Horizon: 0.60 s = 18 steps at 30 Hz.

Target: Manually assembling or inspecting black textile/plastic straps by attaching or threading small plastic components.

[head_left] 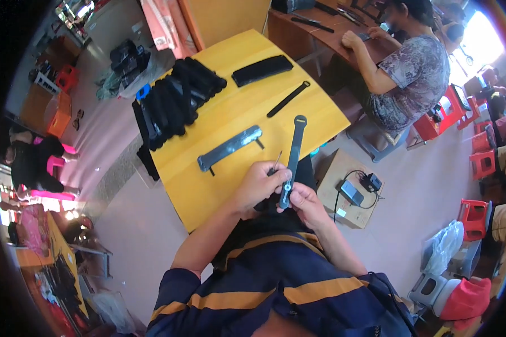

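Note:
Both hands meet over the near right edge of the yellow table (180,194). A dark strap (296,143) with a slotted end stands up between them, a small pale round piece on its lower part. My left hand (258,182) pinches the strap from the left; a thin pointed tool (278,159) also sticks up from its fingers, its kind unclear. My right hand (308,206) grips the strap's lower end. On the table lie a similar black strap (288,99), a shiny dark pad with two short tabs (230,147), and a flat black pad (262,71).
Black padded pieces (180,98) are heaped on the table's left side, by a blue bit (144,91). Right of my hands, a cardboard box (351,210) carries a black device and cable. A seated person (407,73) works at a brown table (303,25) beyond.

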### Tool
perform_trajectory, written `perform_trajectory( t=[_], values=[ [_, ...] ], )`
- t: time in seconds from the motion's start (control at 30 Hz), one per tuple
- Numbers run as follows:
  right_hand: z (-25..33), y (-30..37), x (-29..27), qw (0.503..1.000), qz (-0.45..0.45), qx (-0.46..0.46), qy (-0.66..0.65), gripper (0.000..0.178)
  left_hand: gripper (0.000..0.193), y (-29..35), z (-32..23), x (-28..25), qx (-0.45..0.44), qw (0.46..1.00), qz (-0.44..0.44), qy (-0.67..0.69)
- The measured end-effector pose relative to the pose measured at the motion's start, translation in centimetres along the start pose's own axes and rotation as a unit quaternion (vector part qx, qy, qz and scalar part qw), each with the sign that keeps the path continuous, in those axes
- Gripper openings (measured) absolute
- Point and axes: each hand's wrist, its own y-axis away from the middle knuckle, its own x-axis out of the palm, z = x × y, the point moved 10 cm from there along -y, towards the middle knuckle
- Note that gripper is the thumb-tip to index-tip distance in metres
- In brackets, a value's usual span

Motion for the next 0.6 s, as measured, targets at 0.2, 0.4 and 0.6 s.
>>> perform_trajectory(
  t=[0.2, 0.4, 0.6],
  values=[
    [-2.9, 0.1, 0.6, 0.987, 0.014, 0.051, -0.149, 0.038, 0.025, 1.5, 0.7, 0.5, 0.003, 0.998, 0.024, 0.059],
    [-2.8, -0.5, -0.4, 0.985, -0.023, 0.045, -0.163, 0.034, 0.021, 5.3, -1.9, -3.5, 0.163, 0.964, -0.126, -0.17],
    [-3.0, -1.6, -1.8, 0.992, -0.12, 0.018, -0.04, 0.025, 0.029, 10.6, -4.2, -2.4, 0.24, 0.88, -0.168, -0.373]
  ],
)
